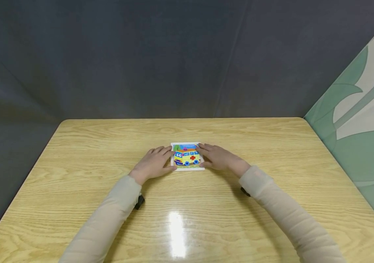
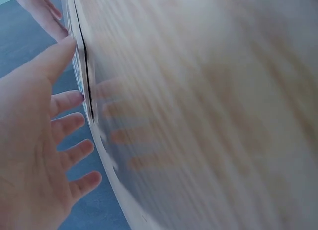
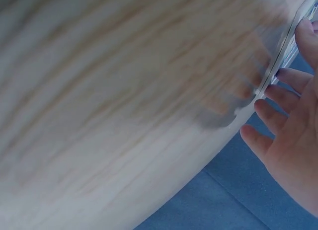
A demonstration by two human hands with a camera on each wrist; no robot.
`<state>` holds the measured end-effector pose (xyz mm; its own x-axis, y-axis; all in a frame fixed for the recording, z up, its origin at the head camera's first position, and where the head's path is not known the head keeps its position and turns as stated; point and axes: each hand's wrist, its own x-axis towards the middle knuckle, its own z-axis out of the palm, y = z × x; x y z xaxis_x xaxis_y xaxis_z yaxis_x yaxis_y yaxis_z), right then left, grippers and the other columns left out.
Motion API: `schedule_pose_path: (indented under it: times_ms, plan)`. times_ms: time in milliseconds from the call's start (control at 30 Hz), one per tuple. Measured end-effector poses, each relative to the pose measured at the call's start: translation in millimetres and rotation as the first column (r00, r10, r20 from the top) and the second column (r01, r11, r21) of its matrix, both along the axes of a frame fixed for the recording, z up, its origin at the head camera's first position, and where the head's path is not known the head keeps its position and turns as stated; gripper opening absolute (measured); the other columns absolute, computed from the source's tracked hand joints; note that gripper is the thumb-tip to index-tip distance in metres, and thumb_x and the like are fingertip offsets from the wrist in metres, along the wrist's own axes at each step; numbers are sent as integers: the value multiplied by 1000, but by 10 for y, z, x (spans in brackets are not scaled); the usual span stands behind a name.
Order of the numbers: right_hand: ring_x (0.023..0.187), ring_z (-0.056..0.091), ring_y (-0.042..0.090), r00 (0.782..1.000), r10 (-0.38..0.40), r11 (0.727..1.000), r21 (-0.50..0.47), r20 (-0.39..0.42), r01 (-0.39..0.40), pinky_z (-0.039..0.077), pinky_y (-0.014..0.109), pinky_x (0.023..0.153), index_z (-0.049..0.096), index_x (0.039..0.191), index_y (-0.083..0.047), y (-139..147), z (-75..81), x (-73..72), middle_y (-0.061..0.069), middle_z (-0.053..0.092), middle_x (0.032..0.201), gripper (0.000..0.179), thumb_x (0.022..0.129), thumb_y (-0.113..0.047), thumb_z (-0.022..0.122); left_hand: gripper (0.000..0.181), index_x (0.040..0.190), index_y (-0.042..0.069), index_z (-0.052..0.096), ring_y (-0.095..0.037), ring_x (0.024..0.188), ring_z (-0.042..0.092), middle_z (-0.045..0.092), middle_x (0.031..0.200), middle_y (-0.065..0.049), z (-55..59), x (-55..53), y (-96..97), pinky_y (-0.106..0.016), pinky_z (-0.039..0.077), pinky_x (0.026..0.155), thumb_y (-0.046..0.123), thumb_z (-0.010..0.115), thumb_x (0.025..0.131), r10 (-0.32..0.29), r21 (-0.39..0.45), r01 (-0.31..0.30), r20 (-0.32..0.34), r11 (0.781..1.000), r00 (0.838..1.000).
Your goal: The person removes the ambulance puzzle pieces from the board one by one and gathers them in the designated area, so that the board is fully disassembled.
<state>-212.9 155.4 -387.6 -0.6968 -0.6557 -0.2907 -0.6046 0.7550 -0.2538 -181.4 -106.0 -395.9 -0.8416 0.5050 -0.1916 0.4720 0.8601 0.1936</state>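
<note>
A small flat picture board (image 1: pixel 187 157) with a white border lies on the wooden table, printed with a yellow cartoon ambulance. At its left side is my left hand (image 1: pixel 154 162), fingertips over the border and thumb at the near left corner. My right hand (image 1: pixel 218 156) mirrors this on the right side, its fingertips overlapping the upper right of the picture. Seen from the left wrist, the left hand (image 2: pixel 35 140) has spread, extended fingers beside the board's thin edge (image 2: pixel 82 56). In the right wrist view the right hand (image 3: pixel 293 125) has its thumb and fingers at the opposite edge.
The light wood-grain table (image 1: pixel 91 153) extends around both arms, with a bright reflection near its front. A dark cloth (image 1: pixel 173 58) hangs behind and at the left. A panel with green leaf shapes (image 1: pixel 364 146) stands along the right side.
</note>
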Motion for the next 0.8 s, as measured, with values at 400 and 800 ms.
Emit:
schedule_pose_path:
  times_ms: [400,800]
  plan:
    - [143,28,40,998,59,998,-10,-34,-60,27,52,116,31,148,1,23,60,49,22,28,155,70,94,-35,57,80,154,13,20,-31,149,18,15,162,-5,-31,-7,-18,-55,20,119,59,46,93,25,40,-28,83,999,996]
    - [132,46,35,992,-110,986,-120,61,117,39,47,110,47,138,2,-147,154,16,19,49,142,55,93,-25,62,86,155,12,15,-32,150,13,8,163,-5,30,36,20,-56,16,120,62,46,92,31,12,-34,165,999,986]
